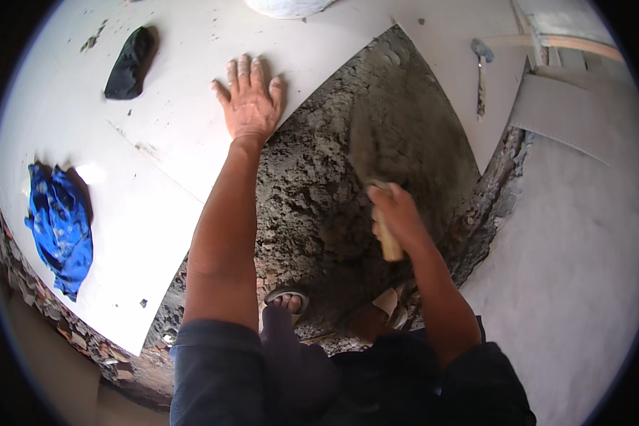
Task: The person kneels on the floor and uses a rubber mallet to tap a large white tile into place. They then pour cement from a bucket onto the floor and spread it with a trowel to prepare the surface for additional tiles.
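My left hand (250, 103) lies flat on a pale floor tile (170, 149), its dusty fingers spread and close to the tile's edge. My right hand (399, 216) grips the light wooden handle of a trowel (390, 241). The trowel's blade is smeared by motion and blends into the grey mortar (412, 106) it is over. That mortar looks smooth toward the far right and rough and crumbly (298, 192) nearer my left arm.
On the tiles to the left lie a blue cloth (60, 227) and a black cloth-like item (129, 64). A hammer (481, 74) rests on the far right tile. Rubble (78, 334) lines the left edge. My sandalled foot (287, 302) stands at the mortar's near side.
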Demonstrator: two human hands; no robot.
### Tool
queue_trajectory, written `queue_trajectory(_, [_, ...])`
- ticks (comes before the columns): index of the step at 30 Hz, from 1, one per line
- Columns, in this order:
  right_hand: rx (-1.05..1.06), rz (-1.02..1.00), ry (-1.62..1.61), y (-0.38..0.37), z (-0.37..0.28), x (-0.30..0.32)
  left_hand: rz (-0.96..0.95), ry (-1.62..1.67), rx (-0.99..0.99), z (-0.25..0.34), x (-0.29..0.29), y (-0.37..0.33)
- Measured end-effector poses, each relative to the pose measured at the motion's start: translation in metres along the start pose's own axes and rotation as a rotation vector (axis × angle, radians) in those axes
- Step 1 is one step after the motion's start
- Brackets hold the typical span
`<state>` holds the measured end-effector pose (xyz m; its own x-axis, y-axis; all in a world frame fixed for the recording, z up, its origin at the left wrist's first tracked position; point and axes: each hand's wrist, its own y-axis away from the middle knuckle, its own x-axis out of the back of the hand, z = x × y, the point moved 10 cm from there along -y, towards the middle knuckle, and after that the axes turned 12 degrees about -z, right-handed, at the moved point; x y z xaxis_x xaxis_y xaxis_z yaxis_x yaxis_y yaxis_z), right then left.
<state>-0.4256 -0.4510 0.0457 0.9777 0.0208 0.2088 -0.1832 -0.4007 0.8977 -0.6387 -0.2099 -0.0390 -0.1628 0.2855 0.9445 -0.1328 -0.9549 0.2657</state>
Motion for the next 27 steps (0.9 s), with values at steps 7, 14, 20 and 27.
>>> queue_trajectory(7, [0.133, 0.003, 0.185, -0.033, -0.061, -0.002, 0.1, 0.235, -0.125, -0.033, 0.005, 0.032])
queue_trajectory(14, [0.326, -0.019, 1.023, 0.0, 0.0, 0.02, 0.204, 0.143, -0.016, -0.043, 0.011, 0.039])
queue_trajectory(20, [0.508, 0.194, 1.743, -0.037, -0.035, 0.049, 0.084, 0.0, 0.033, -0.036, 0.001, 0.03])
queue_trajectory(27, [0.544, 0.438, 1.576, -0.054, -0.094, 0.096, 0.097, 0.016, 0.018, -0.034, 0.004, 0.03])
